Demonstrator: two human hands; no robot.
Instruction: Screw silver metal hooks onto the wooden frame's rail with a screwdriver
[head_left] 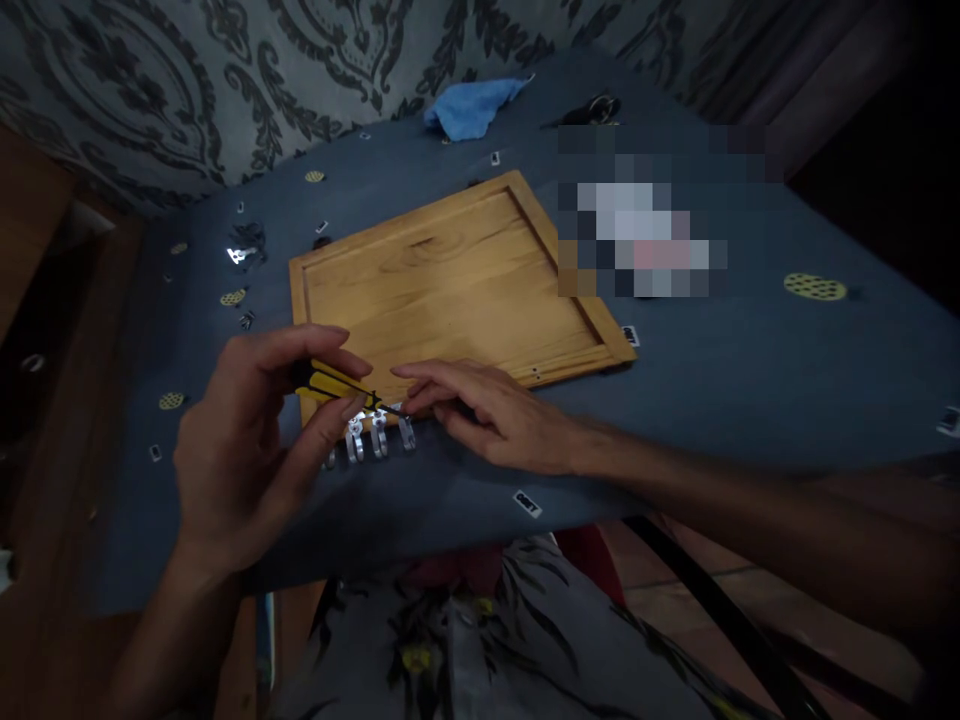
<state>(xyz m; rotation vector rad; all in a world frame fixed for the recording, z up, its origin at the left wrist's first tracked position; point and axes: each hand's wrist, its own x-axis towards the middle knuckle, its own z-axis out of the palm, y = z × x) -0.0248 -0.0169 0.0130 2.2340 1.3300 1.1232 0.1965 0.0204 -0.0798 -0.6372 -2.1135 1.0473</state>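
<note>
My left hand (255, 430) is closed around a small yellow-and-black screwdriver (334, 385), whose tip points right toward the near edge of a wooden tray-like board (450, 280). A row of shiny metal hooks (371, 437) hangs at that near edge, just below the screwdriver. My right hand (487, 410) rests on the cloth by the board's near edge, its fingers together at the screwdriver's tip, pinching something too small to make out.
A dark blue cloth (750, 380) covers the table. A light blue rag (469, 105) lies at the far edge, dark items (600, 108) beside it. Small metal parts (244, 250) lie scattered at the left. Patterned wallpaper is behind; a blurred patch sits right of the board.
</note>
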